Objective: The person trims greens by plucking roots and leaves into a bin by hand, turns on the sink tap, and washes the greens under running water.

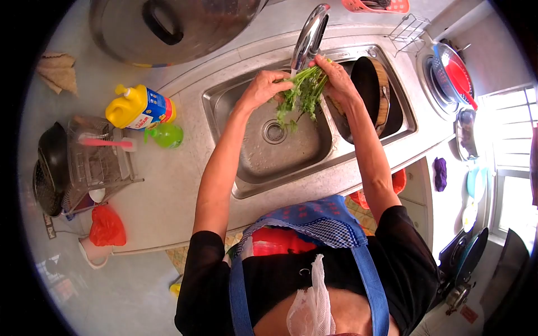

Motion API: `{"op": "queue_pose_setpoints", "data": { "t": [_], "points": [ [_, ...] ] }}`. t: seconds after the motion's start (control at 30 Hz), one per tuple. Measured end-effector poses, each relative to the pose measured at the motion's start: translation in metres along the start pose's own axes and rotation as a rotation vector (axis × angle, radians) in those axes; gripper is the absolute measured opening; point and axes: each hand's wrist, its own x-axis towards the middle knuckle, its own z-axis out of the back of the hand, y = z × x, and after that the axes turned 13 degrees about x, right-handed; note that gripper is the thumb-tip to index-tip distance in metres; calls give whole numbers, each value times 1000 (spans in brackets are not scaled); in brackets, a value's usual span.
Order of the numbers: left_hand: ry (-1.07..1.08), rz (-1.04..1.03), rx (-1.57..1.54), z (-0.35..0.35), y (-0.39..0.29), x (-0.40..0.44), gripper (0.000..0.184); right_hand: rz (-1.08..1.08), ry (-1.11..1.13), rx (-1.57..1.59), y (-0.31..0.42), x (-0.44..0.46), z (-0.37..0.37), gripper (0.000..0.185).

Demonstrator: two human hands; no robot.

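A bunch of leafy green cilantro [302, 92] hangs over the left sink basin [280, 159], just under the chrome faucet [310, 36]. My right hand [338, 81] is closed around the stem end, at the upper right of the bunch. At its left side, my left hand [266, 88] has thumb and fingers bent together at the edge of the leaves, partly hiding what they pinch. Water seems to run from the spout between my hands. Below the leaves the round drain [274, 132] shows in the wet basin floor.
The right basin holds a dark pan [364, 89] and a round wooden board [382, 95]. On the left counter stand a yellow jug [134, 107], a green pump bottle [167, 135] and a dish rack [95, 154]. A blue colander [448, 70] sits at the right.
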Motion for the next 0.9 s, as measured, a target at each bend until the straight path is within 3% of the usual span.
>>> {"op": "queue_pose_setpoints", "data": {
  "t": [0.03,0.13,0.23,0.33,0.47,0.57,0.63,0.67,0.7,0.83,0.9],
  "points": [
    [75,117,-94,1,-2,-2,31,-1,1,-1,2,-1,-1,33],
    [77,6,-329,-3,5,-8,37,10,9,-26,9,-5,-9,34],
    [101,65,-513,3,8,-12,38,-20,34,-10,6,3,-3,34],
    [167,90,-423,15,16,-12,38,-76,74,173,-7,16,4,34],
    [159,49,-268,17,20,-20,36,-95,156,135,-8,15,-6,28],
    [-8,-90,-311,2,19,-16,32,-104,186,-7,-21,3,-39,28],
    [162,-43,-192,-6,31,-9,29,-105,234,-167,-23,7,-44,28],
    [197,56,-439,-10,27,-11,29,-6,221,-240,-21,9,-43,28],
    [196,56,-438,-10,25,-15,29,92,205,-311,-20,11,-40,29],
    [150,184,-486,-7,19,-17,34,-41,70,-115,-6,16,-15,26],
    [199,11,-392,0,18,-15,35,-71,75,-76,-10,20,5,27]
  ]
}}
